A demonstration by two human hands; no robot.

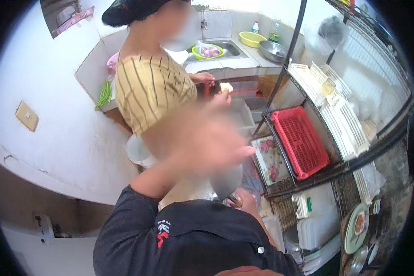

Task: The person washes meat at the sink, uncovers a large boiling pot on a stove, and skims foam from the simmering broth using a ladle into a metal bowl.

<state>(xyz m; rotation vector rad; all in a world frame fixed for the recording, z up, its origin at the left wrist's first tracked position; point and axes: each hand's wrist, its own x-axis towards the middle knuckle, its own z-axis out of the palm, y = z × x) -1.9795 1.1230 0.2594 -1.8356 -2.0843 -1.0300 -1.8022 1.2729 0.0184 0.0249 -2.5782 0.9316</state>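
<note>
My left hand [211,142] is raised in front of me, across the middle of the view. It is heavily blurred, with one finger or thumb [247,152] pointing right; the rest of its fingers cannot be made out. Lower down, close to my dark apron [202,230], my right hand [247,201] is closed around a small object [236,199], partly dark and shiny, whose kind I cannot tell. A clear round container [257,197] sits beside that hand. A pale board or worktop [188,192] shows partly behind my left forearm.
A co-worker in a striped top [152,89] stands ahead, a pale piece of food [226,87] in one hand. Behind is a sink [237,48] with a green basin [195,54]. On the right, a metal rack holds a red basket [301,142] and white baskets [342,131].
</note>
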